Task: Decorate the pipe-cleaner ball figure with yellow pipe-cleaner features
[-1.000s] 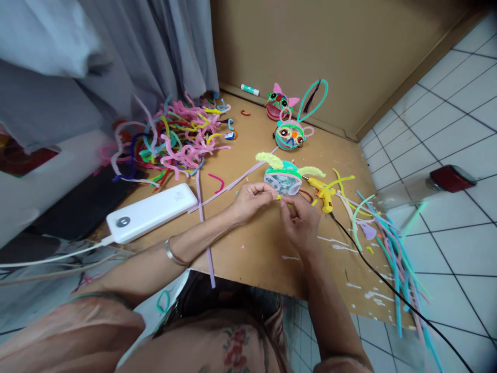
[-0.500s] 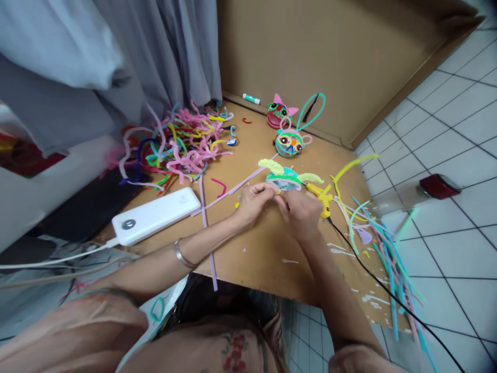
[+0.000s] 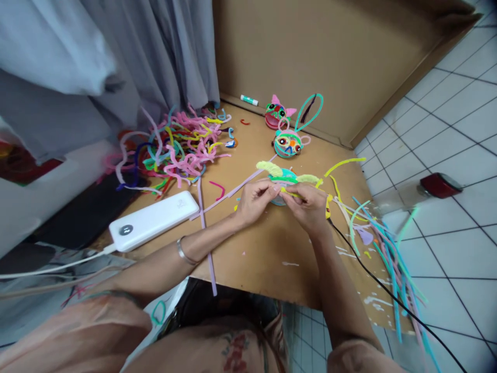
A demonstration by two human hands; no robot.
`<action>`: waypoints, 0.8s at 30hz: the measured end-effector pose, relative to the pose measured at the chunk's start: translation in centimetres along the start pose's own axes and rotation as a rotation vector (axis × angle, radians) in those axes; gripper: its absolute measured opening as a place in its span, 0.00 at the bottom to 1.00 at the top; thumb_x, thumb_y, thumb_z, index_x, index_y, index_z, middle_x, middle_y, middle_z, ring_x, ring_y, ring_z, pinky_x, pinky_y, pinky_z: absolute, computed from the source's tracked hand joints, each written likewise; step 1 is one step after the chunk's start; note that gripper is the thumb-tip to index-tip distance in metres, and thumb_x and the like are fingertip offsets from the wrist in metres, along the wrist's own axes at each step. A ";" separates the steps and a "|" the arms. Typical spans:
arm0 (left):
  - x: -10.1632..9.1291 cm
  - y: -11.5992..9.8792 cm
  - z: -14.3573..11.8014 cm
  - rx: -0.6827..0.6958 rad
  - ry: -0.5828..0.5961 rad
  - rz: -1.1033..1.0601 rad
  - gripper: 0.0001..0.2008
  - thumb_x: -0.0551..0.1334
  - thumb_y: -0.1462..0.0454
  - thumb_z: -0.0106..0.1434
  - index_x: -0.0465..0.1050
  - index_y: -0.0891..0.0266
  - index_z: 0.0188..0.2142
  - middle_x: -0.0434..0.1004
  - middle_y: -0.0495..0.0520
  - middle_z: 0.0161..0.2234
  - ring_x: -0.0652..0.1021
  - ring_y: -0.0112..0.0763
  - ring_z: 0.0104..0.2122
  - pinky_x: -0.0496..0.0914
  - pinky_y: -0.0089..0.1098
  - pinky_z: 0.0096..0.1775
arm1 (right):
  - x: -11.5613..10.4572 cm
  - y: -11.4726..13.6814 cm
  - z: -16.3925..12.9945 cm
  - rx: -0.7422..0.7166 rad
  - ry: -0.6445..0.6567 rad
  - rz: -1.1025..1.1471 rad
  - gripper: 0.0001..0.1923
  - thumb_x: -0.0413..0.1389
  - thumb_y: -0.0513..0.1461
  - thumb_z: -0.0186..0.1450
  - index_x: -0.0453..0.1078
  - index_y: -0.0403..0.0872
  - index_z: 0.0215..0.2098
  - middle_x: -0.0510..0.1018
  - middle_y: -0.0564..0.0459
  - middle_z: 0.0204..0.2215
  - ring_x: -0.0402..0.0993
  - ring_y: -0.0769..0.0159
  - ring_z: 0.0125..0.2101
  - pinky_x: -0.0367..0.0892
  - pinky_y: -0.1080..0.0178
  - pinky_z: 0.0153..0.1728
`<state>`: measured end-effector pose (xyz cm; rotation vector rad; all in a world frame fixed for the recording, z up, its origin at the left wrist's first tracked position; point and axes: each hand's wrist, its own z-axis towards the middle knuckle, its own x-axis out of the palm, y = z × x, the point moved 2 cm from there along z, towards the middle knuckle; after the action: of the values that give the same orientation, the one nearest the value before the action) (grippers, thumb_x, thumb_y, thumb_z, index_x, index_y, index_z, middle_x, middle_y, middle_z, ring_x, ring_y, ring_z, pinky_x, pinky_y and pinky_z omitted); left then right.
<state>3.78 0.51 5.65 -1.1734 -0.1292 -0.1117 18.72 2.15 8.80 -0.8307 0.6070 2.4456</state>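
Between my two hands is a yellow pipe cleaner [image 3: 341, 165], its long free end rising to the right past my right hand. My left hand [image 3: 254, 202] pinches the short end with thumb and fingertips. My right hand [image 3: 308, 204] closes on it right beside, the fingertips nearly meeting. Just behind them sits a green and teal round craft piece [image 3: 285, 176] with pale yellow ear-like flaps, its lower part partly hidden by my hands. The yellow glue gun [image 3: 328, 207] lies mostly hidden behind my right hand.
Two finished-looking animal heads [image 3: 287, 142] stand at the back near a glue stick [image 3: 249, 100]. Bent pipe cleaners [image 3: 186, 145] are heaped at left, behind a white power bank [image 3: 155, 220]. Straight pipe cleaners [image 3: 396, 274] hang over the right edge, near the black cord [image 3: 373, 280].
My right hand has turned and shifted slightly right, covering more of the glue gun. The yellow pipe cleaner's free end has swung lower and left.
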 end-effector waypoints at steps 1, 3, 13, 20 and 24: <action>-0.1 -0.2 -0.1 0.024 0.013 0.022 0.24 0.61 0.47 0.61 0.72 0.62 0.19 0.63 0.49 0.19 0.65 0.29 0.25 0.60 0.31 0.32 | 0.0 0.1 -0.1 -0.006 -0.002 0.009 0.12 0.56 0.44 0.67 0.73 0.48 0.29 0.75 0.57 0.20 0.66 0.71 0.20 0.61 0.65 0.27; -0.2 -0.4 0.0 0.063 0.032 0.059 0.24 0.60 0.48 0.63 0.73 0.62 0.20 0.65 0.50 0.20 0.65 0.29 0.25 0.60 0.31 0.32 | -0.1 0.2 -0.1 -0.038 0.002 -0.013 0.11 0.56 0.42 0.67 0.74 0.47 0.29 0.74 0.57 0.19 0.66 0.71 0.19 0.60 0.65 0.26; 0.1 0.6 0.0 -0.022 -0.069 0.066 0.12 0.64 0.58 0.57 0.76 0.63 0.22 0.67 0.48 0.20 0.63 0.25 0.22 0.58 0.29 0.28 | 0.2 0.6 -1.1 -0.082 0.032 -0.299 0.13 0.51 0.44 0.72 0.74 0.47 0.37 0.77 0.52 0.25 0.71 0.66 0.27 0.59 0.63 0.30; 1.8 1.2 -0.7 -0.183 -0.248 -0.212 0.11 0.64 0.58 0.55 0.72 0.63 0.22 0.68 0.46 0.21 0.67 0.24 0.25 0.64 0.28 0.33 | 1.8 2.7 -2.7 0.025 -0.198 -0.407 0.10 0.52 0.41 0.71 0.74 0.46 0.40 0.76 0.51 0.23 0.70 0.65 0.24 0.59 0.61 0.29; 2.3 1.6 -0.6 -0.207 -0.303 -0.288 0.09 0.64 0.60 0.53 0.71 0.63 0.22 0.65 0.44 0.19 0.65 0.23 0.23 0.62 0.27 0.30 | 2.3 3.2 -2.7 0.009 -0.216 -0.416 0.09 0.52 0.37 0.69 0.74 0.43 0.43 0.78 0.49 0.24 0.73 0.64 0.25 0.62 0.62 0.29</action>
<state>6.28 0.55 4.37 -1.3685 -0.5656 -0.2038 16.50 -1.15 6.14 -0.6065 0.3258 2.1113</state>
